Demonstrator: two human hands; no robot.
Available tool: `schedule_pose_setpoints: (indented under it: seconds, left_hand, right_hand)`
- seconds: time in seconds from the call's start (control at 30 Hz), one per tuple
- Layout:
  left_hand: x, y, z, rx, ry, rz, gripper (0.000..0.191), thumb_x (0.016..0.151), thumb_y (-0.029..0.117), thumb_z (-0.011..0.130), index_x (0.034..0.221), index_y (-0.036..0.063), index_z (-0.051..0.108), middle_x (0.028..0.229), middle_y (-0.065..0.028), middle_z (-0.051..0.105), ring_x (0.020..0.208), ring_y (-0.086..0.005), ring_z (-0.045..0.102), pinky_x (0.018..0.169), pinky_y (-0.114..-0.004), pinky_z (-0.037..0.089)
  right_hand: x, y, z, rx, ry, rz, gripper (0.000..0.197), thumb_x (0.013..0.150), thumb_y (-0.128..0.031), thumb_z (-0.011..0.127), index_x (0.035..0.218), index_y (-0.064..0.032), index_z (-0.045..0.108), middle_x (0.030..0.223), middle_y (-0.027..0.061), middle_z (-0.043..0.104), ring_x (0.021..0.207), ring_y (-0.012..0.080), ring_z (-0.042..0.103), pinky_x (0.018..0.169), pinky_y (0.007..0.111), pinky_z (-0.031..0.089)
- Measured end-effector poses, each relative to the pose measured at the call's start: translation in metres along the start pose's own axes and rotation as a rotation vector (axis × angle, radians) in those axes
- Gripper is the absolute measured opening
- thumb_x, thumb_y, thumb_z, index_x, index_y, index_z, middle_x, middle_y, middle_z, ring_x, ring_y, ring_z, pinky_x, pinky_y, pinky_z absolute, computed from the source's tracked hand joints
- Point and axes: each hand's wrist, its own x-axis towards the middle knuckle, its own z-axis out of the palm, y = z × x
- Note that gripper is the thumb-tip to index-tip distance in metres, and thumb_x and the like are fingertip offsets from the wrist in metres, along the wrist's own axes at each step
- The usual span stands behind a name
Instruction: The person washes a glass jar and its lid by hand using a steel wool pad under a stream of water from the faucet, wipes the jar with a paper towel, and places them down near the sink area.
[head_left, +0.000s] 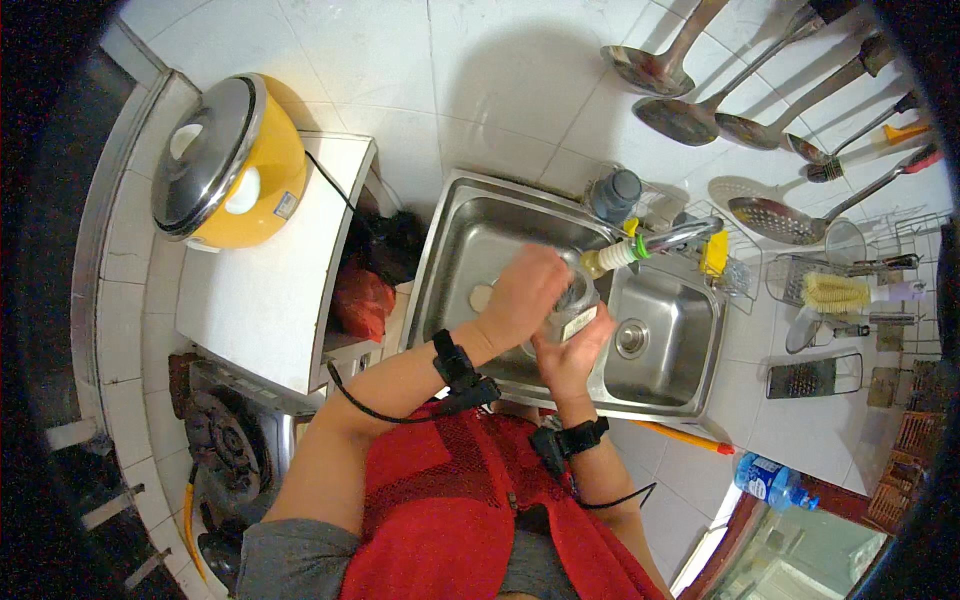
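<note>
My right hand (574, 349) grips a clear jar (577, 298) with a pale printed label, held tilted over the divider of the steel double sink (465, 225). My left hand (525, 289) is blurred, its fingers bent down at the jar's mouth. What those fingers touch or hold is hidden behind the hand. Just past the jar, the faucet (660, 236) ends in a white and green nozzle (615, 256). A pale round disc (481, 298) lies in the larger basin, left of my left hand. The smaller basin, with its drain (632, 337), is to the right.
On a white cabinet (262, 300) at left stands a yellow rice cooker (255, 180). Ladles (679, 120) and a skimmer (780, 217) hang on the tiled wall. Behind the sink are a grey cup (616, 193) and a yellow sponge (714, 253). A blue bottle (769, 480) is at lower right.
</note>
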Motion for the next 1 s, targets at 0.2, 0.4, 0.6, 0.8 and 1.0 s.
schedule_pose_setpoints:
  seconds: [0.2,0.4,0.6,0.8,1.0]
  left_hand:
    - [0.03,0.001,-0.027,-0.391,0.16,-0.51,0.024,0.084,0.026,0.064,0.086,0.003,0.067,0.071,-0.0134,0.057,0.068,-0.0302,0.056,0.062,-0.04,0.044]
    - [0.014,0.008,-0.051,-0.113,-0.539,-0.294,0.026,0.076,0.035,0.071,0.09,0.0124,0.074,0.071,-0.0126,0.053,0.071,-0.0287,0.055,0.063,-0.037,0.042]
    - [0.002,0.007,-0.044,-0.18,-0.511,-0.322,0.025,0.07,0.035,0.075,0.081,0.0117,0.074,0.072,-0.0105,0.052,0.071,-0.0285,0.054,0.062,-0.038,0.041]
    - [0.001,0.012,-0.045,-0.211,-0.489,-0.379,0.021,0.067,0.032,0.076,0.075,0.0124,0.073,0.073,-0.0099,0.054,0.072,-0.0273,0.056,0.064,-0.036,0.044]
    - [0.001,0.009,-0.04,-0.347,-0.3,-0.707,0.031,0.075,0.032,0.072,0.087,0.0034,0.067,0.077,-0.0117,0.056,0.076,-0.0299,0.057,0.071,-0.039,0.046]
  right_hand:
    - [0.006,0.003,-0.006,-0.022,0.046,-0.006,0.087,0.057,-0.016,0.085,0.125,0.0055,0.033,0.111,0.0231,0.041,0.104,0.039,0.04,0.093,0.047,0.033]
    - [0.003,0.006,-0.008,-0.069,0.024,-0.046,0.085,0.057,-0.015,0.085,0.123,0.0062,0.035,0.11,0.0231,0.042,0.1,0.0388,0.041,0.089,0.047,0.035]
    - [-0.003,0.004,-0.01,-0.075,0.001,-0.103,0.079,0.063,-0.019,0.082,0.122,0.0052,0.036,0.11,0.0232,0.044,0.102,0.0391,0.043,0.089,0.046,0.039]
    - [-0.008,0.004,-0.01,-0.053,0.008,-0.085,0.082,0.061,-0.017,0.083,0.124,0.0042,0.034,0.11,0.0226,0.044,0.102,0.0391,0.042,0.089,0.046,0.039]
    - [-0.012,0.003,-0.014,-0.038,-0.052,0.003,0.087,0.057,-0.013,0.085,0.125,0.0037,0.033,0.112,0.0228,0.043,0.103,0.0395,0.042,0.091,0.045,0.039]
